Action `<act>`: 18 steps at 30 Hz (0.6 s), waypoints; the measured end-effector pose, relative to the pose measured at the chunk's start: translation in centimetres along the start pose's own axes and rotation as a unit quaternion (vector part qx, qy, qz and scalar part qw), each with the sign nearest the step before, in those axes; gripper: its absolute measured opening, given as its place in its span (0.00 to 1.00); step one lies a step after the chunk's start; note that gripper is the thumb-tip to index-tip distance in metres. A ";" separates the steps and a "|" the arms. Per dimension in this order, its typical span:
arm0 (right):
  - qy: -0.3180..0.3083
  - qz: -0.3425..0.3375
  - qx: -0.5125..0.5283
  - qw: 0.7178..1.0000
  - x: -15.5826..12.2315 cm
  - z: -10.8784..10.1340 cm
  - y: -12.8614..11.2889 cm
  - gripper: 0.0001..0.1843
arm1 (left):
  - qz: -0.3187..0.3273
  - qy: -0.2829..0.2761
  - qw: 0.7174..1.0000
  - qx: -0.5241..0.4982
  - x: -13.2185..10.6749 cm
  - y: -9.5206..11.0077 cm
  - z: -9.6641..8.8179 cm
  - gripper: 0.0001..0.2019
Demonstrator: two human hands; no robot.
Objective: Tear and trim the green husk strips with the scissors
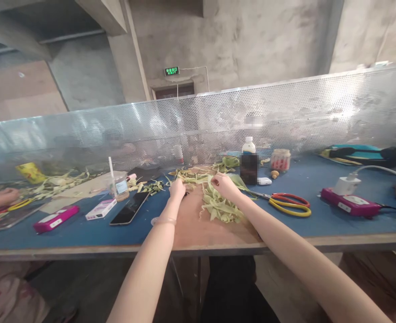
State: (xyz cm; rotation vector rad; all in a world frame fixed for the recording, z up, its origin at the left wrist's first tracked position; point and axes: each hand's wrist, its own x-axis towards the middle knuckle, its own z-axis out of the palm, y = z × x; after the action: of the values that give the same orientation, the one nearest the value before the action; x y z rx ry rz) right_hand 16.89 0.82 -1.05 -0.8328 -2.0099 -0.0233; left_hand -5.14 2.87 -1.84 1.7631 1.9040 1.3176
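Over a brown board [191,229], my left hand [177,189] is closed, its fingers curled beside thin pale green strips; what it holds is too small to make out. To its right, my right hand [223,186] is closed in a pinch on a pale green leafy strip [202,179]. Below that wrist lies a loose heap of wide pale green husk-like strips [223,207]. More narrow strips [193,172] are spread behind both hands. Scissors [290,204] with red and yellow handles rest right of my right forearm, blades toward the heap.
Left of the board are a phone [129,208], a small white box [101,209] and a plastic cup [119,186] with a straw. A bottle [249,163], a jar [280,160] and a magenta power strip [350,202] stand rightward. Another person's hand [2,198] is at far left.
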 end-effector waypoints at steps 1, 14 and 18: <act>0.007 0.006 0.005 1.000 0.1 -0.1 0.0 0.06 | 0.008 0.013 1.000 -0.007 0.0 0.2 -0.1 0.06; 0.130 0.079 0.110 0.982 0.5 -1.7 -1.1 0.06 | 0.173 -0.133 0.950 -0.223 -2.9 5.1 0.7 0.11; 0.129 0.080 0.127 0.980 0.6 -2.4 -1.6 0.06 | 0.158 -0.167 0.949 -0.215 -3.8 5.9 0.5 0.12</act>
State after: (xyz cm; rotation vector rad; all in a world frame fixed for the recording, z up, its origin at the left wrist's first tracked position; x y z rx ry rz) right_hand 17.57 -0.85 1.21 -0.7798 -1.6570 0.2041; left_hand 0.14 -1.02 0.62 1.9460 1.0897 1.3014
